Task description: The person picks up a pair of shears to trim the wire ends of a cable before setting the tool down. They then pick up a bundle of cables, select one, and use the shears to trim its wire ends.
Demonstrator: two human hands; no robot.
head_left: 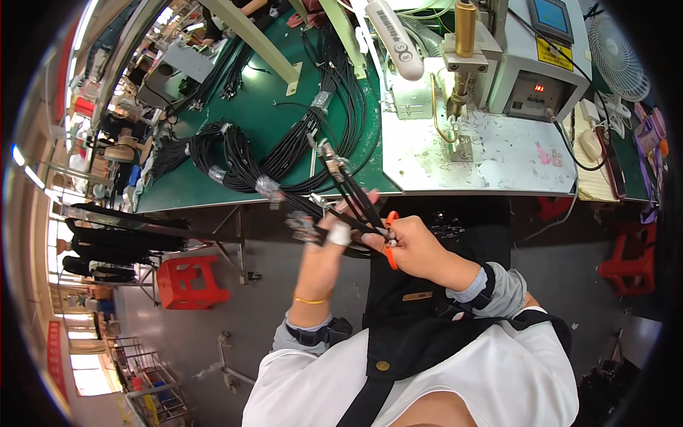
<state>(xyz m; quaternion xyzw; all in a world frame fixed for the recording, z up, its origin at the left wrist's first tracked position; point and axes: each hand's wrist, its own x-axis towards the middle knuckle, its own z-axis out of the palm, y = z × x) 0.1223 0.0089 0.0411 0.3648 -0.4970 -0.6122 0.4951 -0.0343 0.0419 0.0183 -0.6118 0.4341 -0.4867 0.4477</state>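
In front of the bench edge, my left hand (329,252) is closed around a bunch of short black cables (348,188) with metal connectors on their ends. This hand is smeared by motion, and a white wrap covers one of its digits. Close beside it on the right, my right hand (418,245) grips a small tool with two orange handles (391,259). Metal shows between the handles, right against the cables; my fingers hide part of it, so its exact kind is unclear. Large coils of black cable (238,160), tied with clear wrap, lie on the green bench just beyond my left hand.
A white-topped press machine (459,92) stands at the back right, beside a control box (533,92) with a red display. A white handle-shaped object (395,43) hangs over it. A fan (617,60) is farther right. Red stools (191,282) stand on the floor.
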